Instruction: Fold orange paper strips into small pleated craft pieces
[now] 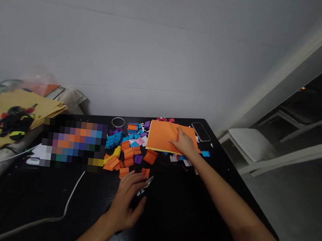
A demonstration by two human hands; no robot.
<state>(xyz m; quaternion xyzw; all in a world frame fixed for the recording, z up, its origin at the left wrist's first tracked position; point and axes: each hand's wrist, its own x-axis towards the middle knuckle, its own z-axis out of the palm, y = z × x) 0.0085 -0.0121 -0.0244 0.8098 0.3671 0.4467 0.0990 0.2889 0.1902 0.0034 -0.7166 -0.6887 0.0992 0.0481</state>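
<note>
- The orange paper (162,134) lies flat on the surface (184,217); the right hand's (184,142) grip rests there, finger and thumb apart.
- Nearer the person than the orange paper, the left hand (128,194) curls over scissors (149,182); clamped or loose, I can't tell.
- Best press lightly, keeping the scissors' points off the orange paper.

The scene is taken in by a single head-worn camera, set above the near side of the black counter (192,218) and faced forward and down. The left hand (128,194) and the right hand (184,142) are viewed from above and behind, the left nearer the lens. Much of the upper view is filled by the far wall (113,52); a white chair (249,144) is caught at right.
</note>
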